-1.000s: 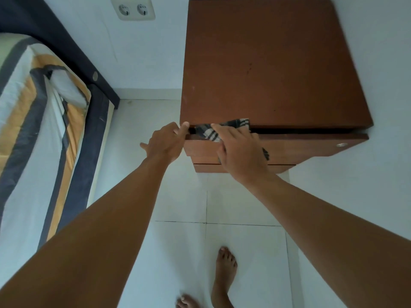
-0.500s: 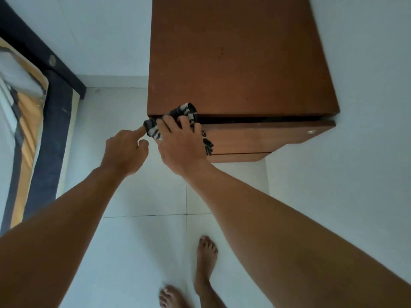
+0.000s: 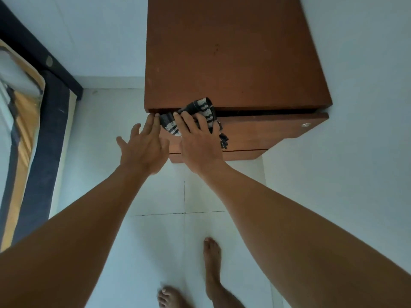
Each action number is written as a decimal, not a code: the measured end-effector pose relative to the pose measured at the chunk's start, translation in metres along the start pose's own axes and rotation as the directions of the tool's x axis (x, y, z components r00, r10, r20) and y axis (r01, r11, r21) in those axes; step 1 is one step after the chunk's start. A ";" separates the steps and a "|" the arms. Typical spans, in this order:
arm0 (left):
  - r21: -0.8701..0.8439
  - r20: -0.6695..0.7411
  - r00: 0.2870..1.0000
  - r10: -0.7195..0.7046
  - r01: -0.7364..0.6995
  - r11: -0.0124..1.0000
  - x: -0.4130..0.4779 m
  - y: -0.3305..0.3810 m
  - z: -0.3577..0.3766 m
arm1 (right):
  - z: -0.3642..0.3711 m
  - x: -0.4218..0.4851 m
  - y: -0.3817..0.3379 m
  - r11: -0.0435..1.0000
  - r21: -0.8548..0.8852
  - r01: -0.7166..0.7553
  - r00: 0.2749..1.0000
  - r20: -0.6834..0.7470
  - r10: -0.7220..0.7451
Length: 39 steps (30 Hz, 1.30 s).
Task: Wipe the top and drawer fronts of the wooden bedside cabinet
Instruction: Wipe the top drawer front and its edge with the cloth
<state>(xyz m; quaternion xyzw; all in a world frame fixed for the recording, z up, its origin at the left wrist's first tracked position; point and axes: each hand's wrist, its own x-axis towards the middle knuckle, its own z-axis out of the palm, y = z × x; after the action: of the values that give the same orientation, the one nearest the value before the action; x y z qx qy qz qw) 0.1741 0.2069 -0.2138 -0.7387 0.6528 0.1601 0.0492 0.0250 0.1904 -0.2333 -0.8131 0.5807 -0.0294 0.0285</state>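
While my right hand [image 3: 200, 143] presses the cloth [image 3: 201, 108] flat-fingered on the top drawer [image 3: 262, 132], cabinet [image 3: 233, 52] at 12 o'clock, my left hand [image 3: 144, 150] at its 9 o'clock touches the drawer corner, fingers spread loose.

A bed [image 3: 24, 130] with yellow, grey and white striped bedding lies at the left, its dark frame [image 3: 33, 46] running along the white wall [image 3: 100, 36]. Two bare feet [image 3: 212, 263] stand on the pale tiled floor [image 3: 155, 196].
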 end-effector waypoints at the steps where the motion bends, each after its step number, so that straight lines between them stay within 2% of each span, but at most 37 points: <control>1: -0.011 0.003 0.999 -0.032 0.032 0.999 0.000 0.003 0.004 | 0.001 -0.001 0.001 1.000 -0.007 0.001 1.000 -0.006 -0.001; 5: -0.007 0.023 0.995 -0.102 0.102 0.995 0.001 0.007 0.004 | 0.001 -0.007 0.019 1.000 -0.012 0.026 0.999 -0.025 -0.027; 13: -0.006 -0.006 0.988 -0.156 0.156 0.988 -0.002 0.015 0.007 | 0.005 -0.023 0.108 0.997 -0.082 -0.003 0.994 -0.111 -0.006; 32: 0.015 -0.001 0.975 -0.222 0.222 0.975 -0.008 0.024 0.010 | -0.021 -0.045 0.233 0.962 -0.131 -0.239 0.967 -0.126 0.224; 39: 0.044 0.040 0.970 -0.238 0.237 0.971 -0.008 0.026 0.005 | -0.025 -0.050 0.281 0.946 -0.178 -0.271 0.960 -0.127 0.251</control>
<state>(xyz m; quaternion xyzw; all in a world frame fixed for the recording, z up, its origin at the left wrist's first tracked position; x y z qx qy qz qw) 0.1473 0.2124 -0.2123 -0.8066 0.5615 0.1571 0.0970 -0.2578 0.1462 -0.2317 -0.7252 0.6842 -0.0102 -0.0768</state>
